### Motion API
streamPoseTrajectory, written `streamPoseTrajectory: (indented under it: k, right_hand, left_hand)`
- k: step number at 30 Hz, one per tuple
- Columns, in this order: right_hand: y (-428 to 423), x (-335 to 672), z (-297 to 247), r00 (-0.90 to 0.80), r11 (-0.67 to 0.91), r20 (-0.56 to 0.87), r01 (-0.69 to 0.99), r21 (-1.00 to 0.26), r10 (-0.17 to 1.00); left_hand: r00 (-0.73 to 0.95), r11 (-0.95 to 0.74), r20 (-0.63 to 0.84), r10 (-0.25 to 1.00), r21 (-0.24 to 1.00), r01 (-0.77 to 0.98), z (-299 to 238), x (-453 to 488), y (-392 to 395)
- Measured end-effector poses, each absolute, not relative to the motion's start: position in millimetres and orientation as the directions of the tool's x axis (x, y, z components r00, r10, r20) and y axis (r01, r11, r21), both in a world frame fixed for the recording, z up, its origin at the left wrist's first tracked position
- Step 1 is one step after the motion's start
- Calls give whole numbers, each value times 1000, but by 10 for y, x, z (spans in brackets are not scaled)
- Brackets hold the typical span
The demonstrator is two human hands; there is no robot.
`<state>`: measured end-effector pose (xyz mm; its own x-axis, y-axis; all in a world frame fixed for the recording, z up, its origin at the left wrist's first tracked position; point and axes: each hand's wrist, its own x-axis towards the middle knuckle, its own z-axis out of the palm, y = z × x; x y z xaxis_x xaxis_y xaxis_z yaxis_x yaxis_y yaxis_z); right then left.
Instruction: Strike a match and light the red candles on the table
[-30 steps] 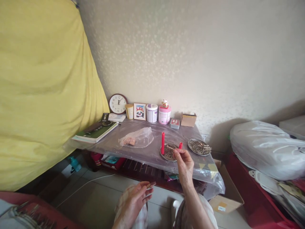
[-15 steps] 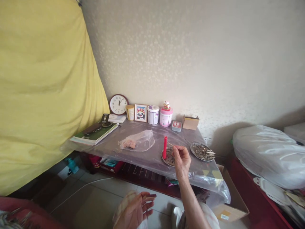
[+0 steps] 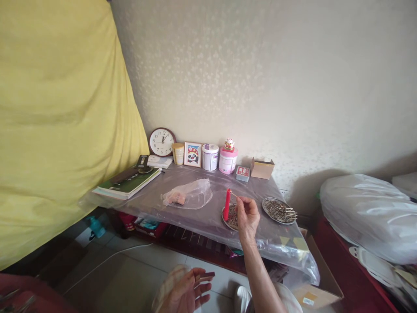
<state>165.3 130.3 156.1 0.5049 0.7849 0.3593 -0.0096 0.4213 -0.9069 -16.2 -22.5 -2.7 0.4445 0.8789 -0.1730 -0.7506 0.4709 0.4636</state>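
Observation:
A red candle (image 3: 227, 204) stands upright on a round plate (image 3: 233, 224) of small dark grains. My right hand (image 3: 248, 215) is closed in a pinch on a thin matchstick (image 3: 233, 194), whose tip is at the top of the candle. Whether a flame burns there is too small to tell. Low in front of the table, my left hand (image 3: 186, 289) holds a small, flat, dark red matchbox (image 3: 206, 275) between thumb and fingers, the other fingers spread apart. Right of my right hand, a second round plate (image 3: 270, 214) carries similar grains and several pale sticks.
A clear plastic bag (image 3: 195, 195) with a pinkish-brown thing in it lies on the plastic-covered table (image 3: 143, 204). Behind are a clock (image 3: 162, 142), a framed panda picture (image 3: 193, 154), tubs (image 3: 210, 158), a playing-card box (image 3: 243, 173) and a cardboard box (image 3: 262, 168). Books (image 3: 130, 182) lie left.
My right hand has brought the matchstick's tip up to the top of the candle. My left hand stays low with the matchbox. The view has shifted slightly.

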Motion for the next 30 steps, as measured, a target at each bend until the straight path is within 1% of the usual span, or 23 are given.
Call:
streamPoseTrajectory:
  k: [11,18,25,30]
  right_hand:
    - [1378,1631,1597,528,410,360,23,-912,769]
    - [1409,1634,1593,530,413,372,46,-910,762]
    - [1448,1659,1570,530,407,370,51,-912,762]
    - [1452,1655,1567,528,409,372,52,-911,763]
  left_hand:
    - [452,475,-166,876,457,-752,-56,-165,-206]
    - [428,476,-212,879,474,-741,8,-151,-214]
    - [430,480,-216,876,458,-748,-3,-155,-220]
    - [416,472,-224,881,468,-747,-41,-157,-217]
